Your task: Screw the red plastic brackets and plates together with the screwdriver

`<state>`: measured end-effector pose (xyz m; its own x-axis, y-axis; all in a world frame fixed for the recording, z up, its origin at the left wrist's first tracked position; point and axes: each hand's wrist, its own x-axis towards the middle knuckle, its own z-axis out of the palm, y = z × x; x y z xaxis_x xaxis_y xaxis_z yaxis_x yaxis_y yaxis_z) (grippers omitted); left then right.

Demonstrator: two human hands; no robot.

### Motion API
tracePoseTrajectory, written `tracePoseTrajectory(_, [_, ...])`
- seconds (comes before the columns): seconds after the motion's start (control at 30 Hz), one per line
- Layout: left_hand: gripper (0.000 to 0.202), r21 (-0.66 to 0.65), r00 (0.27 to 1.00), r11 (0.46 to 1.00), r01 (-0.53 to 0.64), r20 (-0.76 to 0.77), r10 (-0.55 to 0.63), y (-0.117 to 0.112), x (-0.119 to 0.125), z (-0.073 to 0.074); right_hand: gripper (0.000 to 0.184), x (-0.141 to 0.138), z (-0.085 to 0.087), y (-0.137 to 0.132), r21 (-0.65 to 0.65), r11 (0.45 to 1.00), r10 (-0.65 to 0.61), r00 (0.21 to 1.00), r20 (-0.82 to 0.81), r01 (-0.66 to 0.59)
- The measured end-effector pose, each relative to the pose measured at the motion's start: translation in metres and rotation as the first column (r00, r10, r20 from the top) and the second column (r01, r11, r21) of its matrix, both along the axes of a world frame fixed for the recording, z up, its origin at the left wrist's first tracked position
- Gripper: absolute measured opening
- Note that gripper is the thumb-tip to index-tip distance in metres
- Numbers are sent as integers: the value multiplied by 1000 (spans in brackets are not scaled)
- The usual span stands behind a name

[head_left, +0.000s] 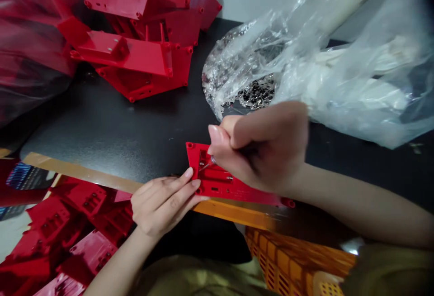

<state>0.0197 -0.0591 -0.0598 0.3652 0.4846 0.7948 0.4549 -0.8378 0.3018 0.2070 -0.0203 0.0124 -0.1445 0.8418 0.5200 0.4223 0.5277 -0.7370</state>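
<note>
A red plastic panel (251,193) with a battery compartment lies near the front edge of the table. Small coil springs (229,178) show inside the compartment. My left hand (162,203) holds the panel's left end, its fingers stretched along the edge. Above the compartment, my right hand (264,146) is closed in a fist around a thin metal tool (205,166). The tool's slim tip slants into the compartment's left end; its handle is hidden in my palm, so its exact kind cannot be told.
Red plastic panels (135,56) are stacked at the back left, beside a clear bag (30,51). More red panels (91,250) lie below left. Behind my right hand, a plastic bag (264,47) holds small shiny metal pieces (256,92). An orange crate (288,260) stands below the table edge.
</note>
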Motion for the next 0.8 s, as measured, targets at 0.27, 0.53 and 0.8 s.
tracePoseTrajectory(0.27, [24, 0, 999, 1000, -22, -49, 22, -7, -1, 4, 7, 21, 61, -5, -129, 955, -292, 928, -232, 268])
tracePoseTrajectory(0.53, [41, -145, 990, 988, -43, -136, 23, -7, 8, 13, 10, 13, 61, -22, 180, 976, -131, 990, 45, 121])
tracePoseTrajectory(0.8, [24, -85, 985, 996, -37, -169, 22, -2, 6, 1, 29, 5, 33, -19, 162, 952, -272, 961, 51, 261])
